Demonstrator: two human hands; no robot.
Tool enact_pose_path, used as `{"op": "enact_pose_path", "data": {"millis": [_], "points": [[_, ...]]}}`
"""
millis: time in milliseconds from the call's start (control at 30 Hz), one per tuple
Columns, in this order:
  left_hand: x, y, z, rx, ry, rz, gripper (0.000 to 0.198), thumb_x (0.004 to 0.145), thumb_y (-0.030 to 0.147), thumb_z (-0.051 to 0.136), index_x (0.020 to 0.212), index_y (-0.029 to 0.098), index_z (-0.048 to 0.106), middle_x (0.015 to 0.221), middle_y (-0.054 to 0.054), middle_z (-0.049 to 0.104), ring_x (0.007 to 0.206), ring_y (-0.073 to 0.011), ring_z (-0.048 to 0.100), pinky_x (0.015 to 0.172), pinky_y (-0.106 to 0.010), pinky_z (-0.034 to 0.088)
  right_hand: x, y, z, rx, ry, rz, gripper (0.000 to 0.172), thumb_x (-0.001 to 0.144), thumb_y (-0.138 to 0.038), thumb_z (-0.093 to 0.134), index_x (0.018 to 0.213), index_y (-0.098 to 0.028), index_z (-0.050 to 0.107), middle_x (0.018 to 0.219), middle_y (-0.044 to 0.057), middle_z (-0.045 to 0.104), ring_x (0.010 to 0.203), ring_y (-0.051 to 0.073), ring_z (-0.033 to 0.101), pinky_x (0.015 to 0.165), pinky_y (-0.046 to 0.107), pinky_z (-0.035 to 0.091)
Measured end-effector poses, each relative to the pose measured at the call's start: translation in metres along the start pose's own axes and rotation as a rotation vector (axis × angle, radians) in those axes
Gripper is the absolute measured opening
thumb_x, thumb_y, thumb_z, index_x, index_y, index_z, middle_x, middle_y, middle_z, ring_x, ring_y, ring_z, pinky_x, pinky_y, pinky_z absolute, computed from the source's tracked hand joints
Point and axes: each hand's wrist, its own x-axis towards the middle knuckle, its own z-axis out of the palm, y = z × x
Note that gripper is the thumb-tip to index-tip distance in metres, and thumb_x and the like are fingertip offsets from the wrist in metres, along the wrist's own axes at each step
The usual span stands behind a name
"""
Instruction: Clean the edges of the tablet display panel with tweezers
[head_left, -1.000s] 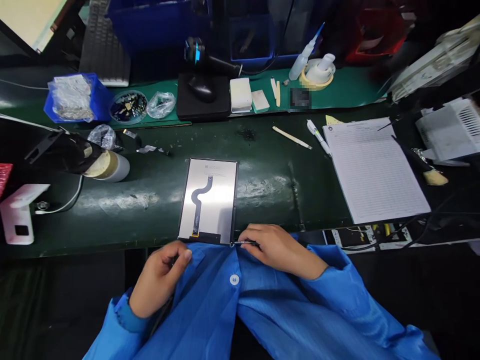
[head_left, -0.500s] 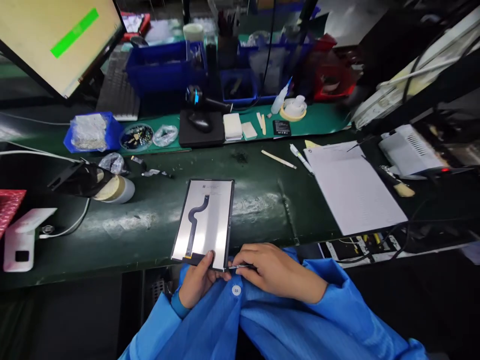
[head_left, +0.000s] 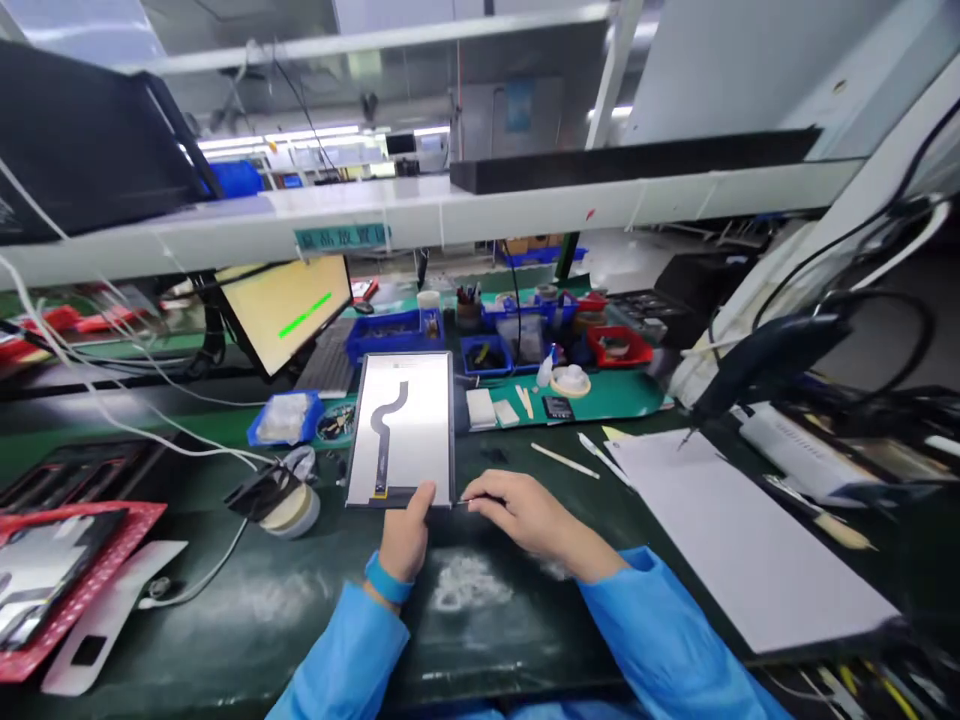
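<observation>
My left hand (head_left: 406, 535) grips a tablet display panel (head_left: 424, 430) by its bottom edge, thumb on the back and the other fingers hidden behind it. The panel is tilted up above the bench, its silvery back toward me, with a dark curved flex cable (head_left: 382, 440) running down it. My right hand (head_left: 517, 508) is closed in a pinch on thin metal tweezers (head_left: 471, 501), mostly hidden by the fingers. Their tip is at the panel's lower right corner; whether it touches I cannot tell.
White paper (head_left: 739, 530) and a pen (head_left: 600, 455) lie on the right, a wooden stick (head_left: 565, 461) nearer the middle. On the left are a tape roll (head_left: 292, 512), a white bracket (head_left: 112, 620) and a pink bubble bag (head_left: 142, 515). Blue bins (head_left: 386, 330) and a shelf (head_left: 525, 205) stand behind.
Both hands have moved forward and away from my body, carrying the panel and tweezers out over the bench. The panel is tilted up more. My view has risen, bringing the shelf into sight.
</observation>
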Motion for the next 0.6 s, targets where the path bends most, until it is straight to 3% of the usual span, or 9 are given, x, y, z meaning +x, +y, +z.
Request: {"op": "enact_pose_path", "data": {"millis": [100,200,333,600], "points": [[0.039,-0.015,0.008,0.075,0.023,0.125,0.055,0.085,0.050,0.072,0.130,0.018,0.065,0.131,-0.011,0.069,0.138,-0.0262,0.054,0.125,-0.043,0.033,0.024,0.024,0.003,0.073,0.098,0.009,0.015,0.091,-0.019,0.066,0.105,-0.020,0.072,0.100,0.005,0.076,0.089,0.019,0.070,0.080,0.030,0.055],[0.055,-0.037,0.008,0.073,0.056,0.127,0.059,0.084,0.053,0.073,0.131,0.018,0.065,0.132,-0.012,0.068,0.137,-0.0267,0.054,0.124,-0.042,0.033,0.032,0.049,0.015,0.112,0.163,0.041,0.015,0.086,-0.016,0.071,0.101,-0.019,0.072,0.092,0.004,0.076,0.078,0.018,0.069,0.072,0.028,0.055],[0.050,-0.057,-0.002,0.059,0.091,0.048,0.059,0.083,0.051,0.073,0.132,0.019,0.064,0.127,-0.011,0.070,0.132,-0.0264,0.059,0.122,-0.043,0.037,0.023,0.070,0.033,0.049,0.209,-0.005,0.011,0.092,-0.019,0.067,0.101,-0.020,0.074,0.094,0.005,0.077,0.084,0.020,0.072,0.078,0.031,0.056],[0.044,-0.060,-0.003,0.134,0.093,-0.044,0.052,0.085,0.047,0.073,0.127,0.018,0.067,0.122,-0.009,0.072,0.127,-0.0266,0.061,0.121,-0.045,0.039,0.013,0.082,0.036,-0.110,0.190,-0.094,0.022,0.104,-0.026,0.055,0.110,-0.021,0.076,0.097,0.006,0.079,0.087,0.020,0.074,0.080,0.031,0.057]]}}
